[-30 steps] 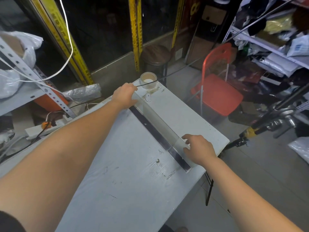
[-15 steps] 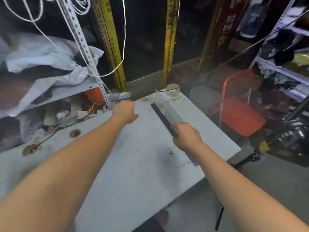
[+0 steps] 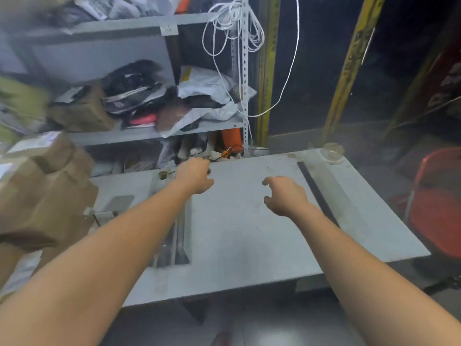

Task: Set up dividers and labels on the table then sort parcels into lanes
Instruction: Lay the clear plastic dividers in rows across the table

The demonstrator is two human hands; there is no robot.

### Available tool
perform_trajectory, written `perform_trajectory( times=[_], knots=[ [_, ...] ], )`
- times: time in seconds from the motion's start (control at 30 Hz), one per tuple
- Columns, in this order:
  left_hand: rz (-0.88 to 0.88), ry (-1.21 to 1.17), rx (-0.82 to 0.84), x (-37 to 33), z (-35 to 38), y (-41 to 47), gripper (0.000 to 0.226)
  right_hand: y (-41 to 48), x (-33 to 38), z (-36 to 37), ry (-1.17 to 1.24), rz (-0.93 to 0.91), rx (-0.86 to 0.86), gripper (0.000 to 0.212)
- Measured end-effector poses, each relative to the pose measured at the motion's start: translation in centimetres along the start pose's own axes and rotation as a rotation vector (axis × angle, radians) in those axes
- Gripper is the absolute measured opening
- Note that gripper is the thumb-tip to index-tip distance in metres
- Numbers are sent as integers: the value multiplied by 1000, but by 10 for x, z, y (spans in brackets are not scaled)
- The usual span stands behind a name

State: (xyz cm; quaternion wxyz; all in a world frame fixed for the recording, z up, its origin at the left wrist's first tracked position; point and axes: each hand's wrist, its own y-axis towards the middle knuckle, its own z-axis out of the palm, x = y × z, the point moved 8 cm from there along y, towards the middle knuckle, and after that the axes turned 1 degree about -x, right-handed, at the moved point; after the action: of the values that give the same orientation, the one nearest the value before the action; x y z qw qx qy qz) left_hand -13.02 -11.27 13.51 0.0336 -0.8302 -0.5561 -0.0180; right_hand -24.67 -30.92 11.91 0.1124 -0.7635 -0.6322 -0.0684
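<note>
A clear plastic divider (image 3: pixel 334 193) with a dark base strip stands across the right part of the white table (image 3: pixel 239 236). My right hand (image 3: pixel 284 196) hovers left of it over the table top, fingers loosely curled, holding nothing. My left hand (image 3: pixel 195 177) is near the table's far edge, fingers bent, with nothing seen in it. More clear dividers (image 3: pixel 174 236) lie flat on the table under my left forearm. Brown cardboard parcels (image 3: pixel 42 196) are stacked at the table's left end. A tape roll (image 3: pixel 331 152) sits at the far right corner.
A metal shelf (image 3: pixel 139 132) packed with bags and parcels rises behind the table on the left. White cord (image 3: pixel 234 23) hangs from its upright. A red chair (image 3: pixel 439 208) stands to the right of the table. Yellow striped posts stand behind.
My right hand has let go of the standing divider and moved left over the table. My head has turned left, bringing the shelf and the stacked parcels into view.
</note>
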Motion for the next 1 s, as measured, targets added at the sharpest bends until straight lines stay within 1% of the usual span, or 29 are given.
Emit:
perform_trajectory(
  times=[0.23,0.4,0.53,0.67,0.77,1.0],
  knots=[
    [-58,-92,-2,103,17,-36,40,0,79,14,-9,-27,2,49],
    [-20,-125,-24,159,30,-44,47,6,134,28,-27,-5,12,48],
    [2,-167,-35,204,47,-36,42,13,176,45,-32,19,16,47],
    [58,-164,-19,223,62,-28,39,20,198,60,-8,63,9,47],
    [61,-186,-5,229,69,-21,41,22,206,70,22,80,14,46],
    [99,-251,32,220,85,8,45,44,207,106,169,98,56,45]
  ],
)
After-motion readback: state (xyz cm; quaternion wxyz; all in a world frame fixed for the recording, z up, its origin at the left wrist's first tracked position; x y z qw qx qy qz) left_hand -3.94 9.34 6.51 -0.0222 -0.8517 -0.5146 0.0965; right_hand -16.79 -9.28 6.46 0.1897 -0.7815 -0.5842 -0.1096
